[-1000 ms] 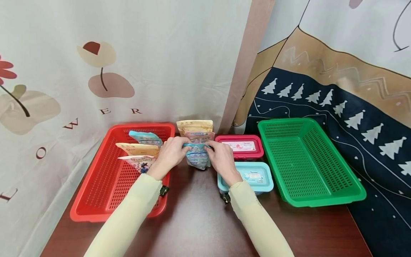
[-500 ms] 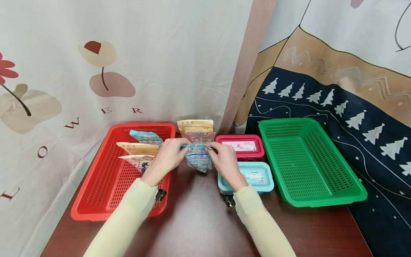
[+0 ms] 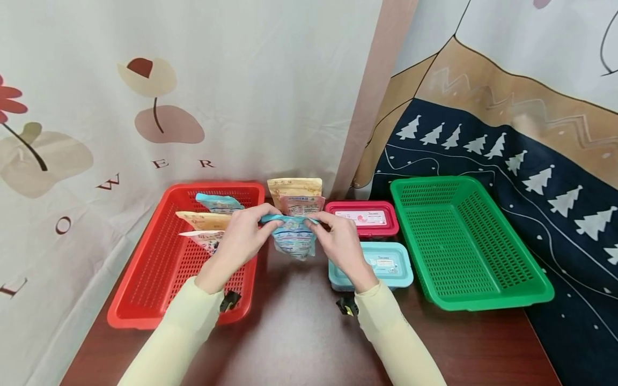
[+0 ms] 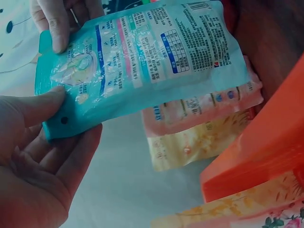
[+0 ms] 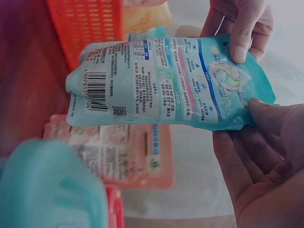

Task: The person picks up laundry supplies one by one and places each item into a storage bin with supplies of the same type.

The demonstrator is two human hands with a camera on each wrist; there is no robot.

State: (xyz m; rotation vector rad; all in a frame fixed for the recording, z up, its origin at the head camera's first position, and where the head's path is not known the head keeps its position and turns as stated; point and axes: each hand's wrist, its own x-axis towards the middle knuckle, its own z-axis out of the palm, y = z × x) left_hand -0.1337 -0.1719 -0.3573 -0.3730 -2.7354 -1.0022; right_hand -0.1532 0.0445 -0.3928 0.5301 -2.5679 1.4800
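A light-blue pouch [image 3: 294, 238] with printed text, a small table and a barcode on its face hangs between my two hands. My left hand [image 3: 241, 236] pinches one corner of its top edge, thumb on the printed face and fingers behind. At the other top corner my right hand [image 3: 341, 241] pinches it the same way. Behind the blue pouch stand a pink pouch [image 3: 303, 205] and a yellow pouch [image 3: 294, 185]. In the right wrist view the barcode end of the blue pouch [image 5: 128, 83] points away from both hands.
A red basket [image 3: 127, 279] at the left holds several upright pouches. To the right sit a crimson-lidded box [image 3: 361, 217] and a light-blue box [image 3: 381, 260], beside a green basket [image 3: 502, 303]. Curtains [image 3: 270, 91] hang behind the brown table [image 3: 294, 327].
The blue pouch has shifted slightly left and nearer to me. My left hand has moved left along with it, overlapping the red basket more; the right hand has stayed nearly in place.
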